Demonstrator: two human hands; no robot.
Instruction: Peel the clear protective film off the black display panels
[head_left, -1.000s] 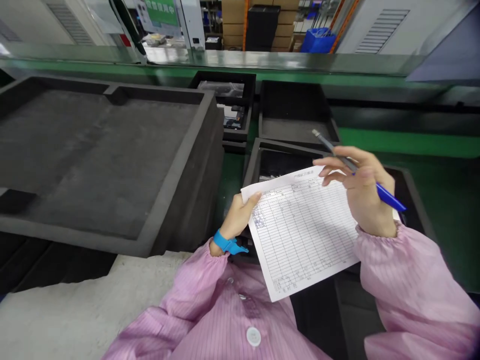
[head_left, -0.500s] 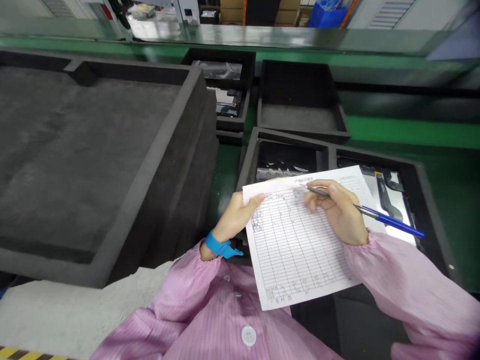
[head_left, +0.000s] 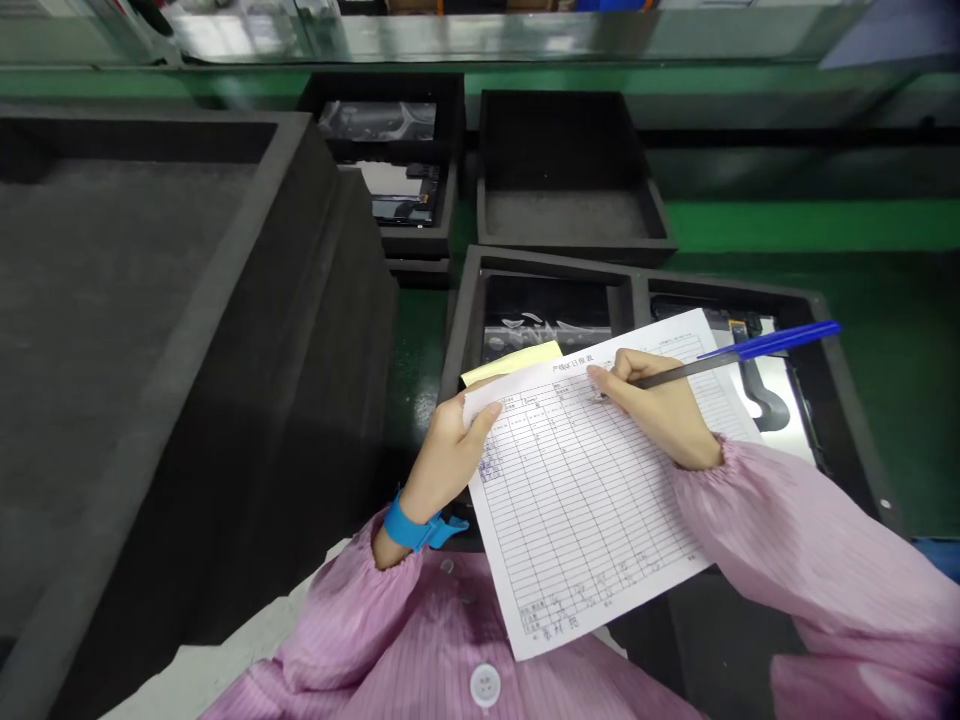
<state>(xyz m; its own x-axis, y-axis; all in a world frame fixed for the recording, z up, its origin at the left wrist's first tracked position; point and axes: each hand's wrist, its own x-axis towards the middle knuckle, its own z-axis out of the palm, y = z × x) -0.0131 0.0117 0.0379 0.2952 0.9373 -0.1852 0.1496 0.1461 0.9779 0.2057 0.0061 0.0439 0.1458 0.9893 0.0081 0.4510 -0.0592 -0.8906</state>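
Observation:
A white printed form [head_left: 585, 510] with a ruled table and some handwriting lies tilted in front of me. My left hand [head_left: 450, 445] pinches its upper left corner, thumb on top, the other fingers mostly hidden beneath. Behind that edge a yellow paper [head_left: 517, 362] sticks out. Between the fingers of my right hand [head_left: 660, 405] is a pen [head_left: 780, 343] with a blue end, its tip near the form's upper rows. Under the paper, a black divided tray [head_left: 555, 262] holds a screen-like panel [head_left: 772, 390] on the right and a plastic-wrapped dark item [head_left: 551, 310] on the left.
A tall stack of large dark foam trays [head_left: 300, 230] rises on the left. Farther back stand a black tray [head_left: 570, 240] and a smaller divided tray [head_left: 456, 180] holding panels. A green work surface [head_left: 750, 225] lies beneath, with a glass-like ledge [head_left: 465, 38] behind.
My view has shifted, so the trays appear lower left and nearer. The pen tip has moved from the form's title down to its upper rows, and more yellow paper shows.

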